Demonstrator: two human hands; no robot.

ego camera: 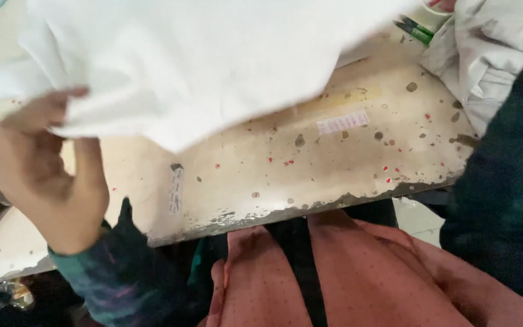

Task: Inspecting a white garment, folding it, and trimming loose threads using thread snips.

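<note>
The desk (pixel 334 163) has a worn, cream-coloured top — speckled with grey chips and small red flecks, its near edge flaking. A pale paper label (pixel 342 122) sticks to it at mid-right; a crumpled white cloth (pixel 476 54) lies at the far right corner, green pens (pixel 414 28) beside it.

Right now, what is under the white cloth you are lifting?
Under the white cloth, held by the left hand, a worn, paint-speckled table shows, with a small paper label. Whatever lies farther back under the cloth is covered.
</note>
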